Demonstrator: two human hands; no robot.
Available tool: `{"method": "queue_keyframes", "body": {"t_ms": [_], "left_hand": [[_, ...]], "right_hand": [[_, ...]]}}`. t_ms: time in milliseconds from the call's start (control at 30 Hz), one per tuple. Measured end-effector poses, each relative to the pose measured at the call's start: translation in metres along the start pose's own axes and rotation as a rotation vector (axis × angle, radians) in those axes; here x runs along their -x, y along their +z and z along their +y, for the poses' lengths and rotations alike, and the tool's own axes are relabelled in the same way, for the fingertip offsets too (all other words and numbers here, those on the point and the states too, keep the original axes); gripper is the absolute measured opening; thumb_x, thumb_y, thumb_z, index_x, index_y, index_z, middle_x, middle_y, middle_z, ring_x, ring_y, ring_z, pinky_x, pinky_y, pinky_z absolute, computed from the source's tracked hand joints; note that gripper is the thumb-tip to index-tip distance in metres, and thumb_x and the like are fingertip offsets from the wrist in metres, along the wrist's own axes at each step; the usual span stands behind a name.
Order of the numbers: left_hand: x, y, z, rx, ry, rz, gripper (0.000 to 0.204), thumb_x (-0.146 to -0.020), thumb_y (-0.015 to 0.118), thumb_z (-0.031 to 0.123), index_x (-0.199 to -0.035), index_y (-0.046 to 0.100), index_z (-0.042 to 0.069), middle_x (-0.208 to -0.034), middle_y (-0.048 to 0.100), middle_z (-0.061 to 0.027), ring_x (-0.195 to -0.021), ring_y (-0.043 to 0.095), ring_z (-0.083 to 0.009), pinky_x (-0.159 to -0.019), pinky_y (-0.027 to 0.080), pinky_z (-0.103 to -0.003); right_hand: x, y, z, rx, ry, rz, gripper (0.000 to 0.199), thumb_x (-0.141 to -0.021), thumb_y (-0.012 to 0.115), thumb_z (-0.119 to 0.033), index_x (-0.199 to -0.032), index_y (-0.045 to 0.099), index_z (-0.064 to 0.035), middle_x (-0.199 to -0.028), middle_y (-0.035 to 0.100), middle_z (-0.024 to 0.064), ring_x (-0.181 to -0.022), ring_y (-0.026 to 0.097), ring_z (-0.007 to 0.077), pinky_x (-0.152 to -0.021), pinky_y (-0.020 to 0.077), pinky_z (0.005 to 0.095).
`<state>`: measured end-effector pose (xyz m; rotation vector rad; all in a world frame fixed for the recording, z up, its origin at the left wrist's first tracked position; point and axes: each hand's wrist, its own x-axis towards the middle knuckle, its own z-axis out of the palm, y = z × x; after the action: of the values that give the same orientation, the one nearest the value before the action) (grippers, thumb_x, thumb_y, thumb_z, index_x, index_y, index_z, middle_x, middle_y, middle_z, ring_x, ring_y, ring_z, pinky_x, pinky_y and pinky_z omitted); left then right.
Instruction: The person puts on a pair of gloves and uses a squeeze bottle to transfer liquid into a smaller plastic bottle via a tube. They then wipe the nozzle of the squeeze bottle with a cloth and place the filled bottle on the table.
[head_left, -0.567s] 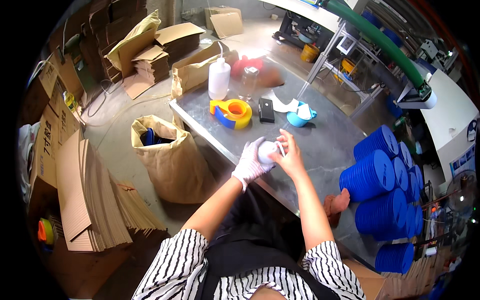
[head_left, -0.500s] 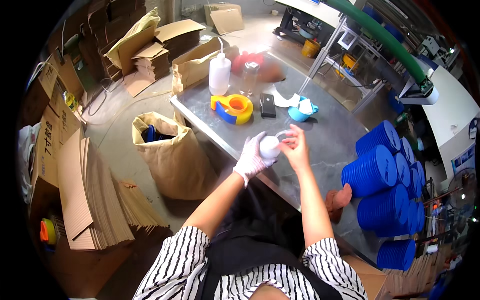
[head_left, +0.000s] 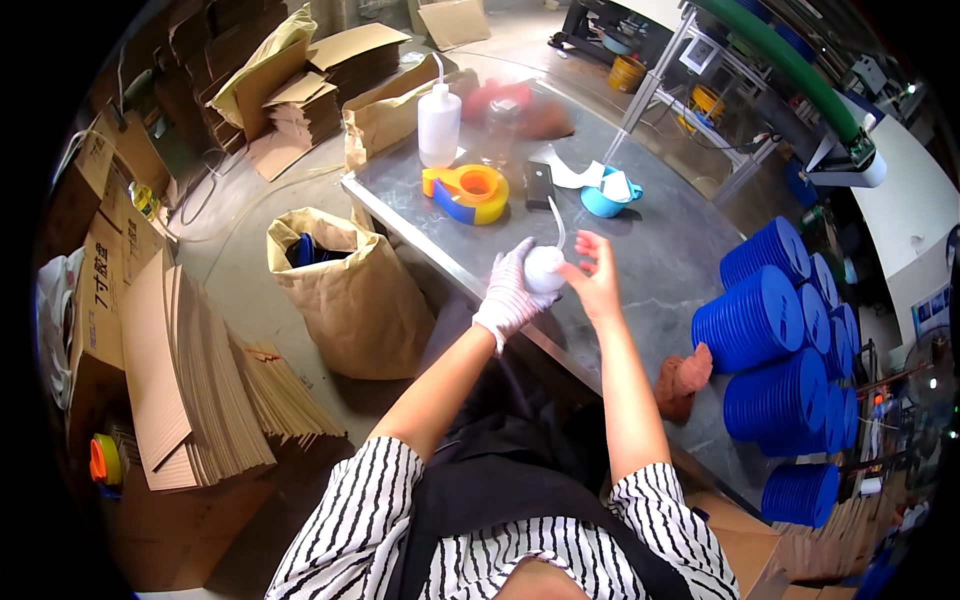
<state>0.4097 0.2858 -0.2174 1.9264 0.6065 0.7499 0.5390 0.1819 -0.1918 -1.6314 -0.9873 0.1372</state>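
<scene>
My left hand (head_left: pixel 512 290), in a thin pale glove, is wrapped round a white squeeze wash bottle (head_left: pixel 545 268) over the table's near edge. A thin bent tube (head_left: pixel 557 222) rises from its top. My bare right hand (head_left: pixel 594 276) is just right of the bottle's cap, fingers apart and thumb close to the cap; whether the thumb touches it I cannot tell. A second wash bottle (head_left: pixel 438 128) stands upright farther back, behind an orange, yellow and blue tape dispenser (head_left: pixel 468 193).
On the grey table (head_left: pixel 640 270) lie a black box-shaped object (head_left: pixel 539 186), a light-blue cup (head_left: pixel 606 198) with white paper and a reddish-brown cloth (head_left: pixel 686 382). Blue ridged disc stacks (head_left: pixel 745 310) line the right side. A brown paper sack (head_left: pixel 350 305) stands left, near flattened cardboard (head_left: pixel 200 380).
The bottle's tube, pinched near my right fingers before, now stands up free. My right fingers have spread and come away from it; my left hand keeps its hold. The view has shifted slightly.
</scene>
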Motion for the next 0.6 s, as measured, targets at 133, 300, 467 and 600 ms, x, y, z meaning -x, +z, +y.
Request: {"method": "queue_keyframes", "body": {"t_ms": [133, 300, 467, 600], "left_hand": [[0.003, -0.003, 0.008, -0.026, -0.03, -0.005, 0.105, -0.055, 0.089, 0.029, -0.143, 0.037, 0.004, -0.132, 0.051, -0.0228, -0.128, 0.044, -0.0404, -0.113, 0.031, -0.045], [0.03, -0.061, 0.057, 0.016, 0.358, 0.152, 0.081, -0.074, 0.075, 0.01, -0.145, 0.037, 0.004, -0.147, 0.041, -0.0182, -0.137, 0.038, -0.0341, -0.114, 0.031, -0.039], [0.059, -0.135, 0.212, -0.259, 1.04, 0.126, 0.042, -0.063, 0.069, 0.006, -0.106, 0.066, 0.003, -0.103, 0.063, -0.0153, -0.091, 0.063, -0.0353, -0.086, 0.053, -0.044], [0.106, -0.163, 0.28, -0.396, 1.167, -0.065, 0.039, -0.065, 0.068, 0.008, -0.104, 0.066, 0.004, -0.099, 0.063, -0.0148, -0.088, 0.064, -0.0344, -0.083, 0.052, -0.043]], "right_hand": [[-0.004, 0.007, -0.017, 0.142, -0.059, -0.062, 0.045, -0.072, 0.083, -0.025, -0.109, 0.064, -0.0073, -0.119, 0.056, 0.0067, -0.109, 0.056, 0.0239, -0.088, 0.0465, 0.0358], [-0.008, 0.004, -0.015, 0.095, -0.116, -0.081, 0.032, -0.076, 0.079, -0.019, -0.103, 0.068, -0.0045, -0.122, 0.056, 0.0068, -0.109, 0.056, 0.0227, -0.087, 0.0467, 0.0336], [-0.007, 0.006, 0.009, -0.035, -0.066, -0.108, 0.028, -0.082, 0.07, -0.008, -0.109, 0.066, -0.0023, -0.127, 0.054, 0.0097, -0.118, 0.054, 0.0254, -0.097, 0.0459, 0.0343], [-0.002, 0.0, -0.02, 0.114, -0.162, -0.113, 0.043, -0.081, 0.072, -0.015, -0.121, 0.06, -0.0037, -0.133, 0.052, 0.0127, -0.125, 0.05, 0.0289, -0.102, 0.0426, 0.0367]]}}
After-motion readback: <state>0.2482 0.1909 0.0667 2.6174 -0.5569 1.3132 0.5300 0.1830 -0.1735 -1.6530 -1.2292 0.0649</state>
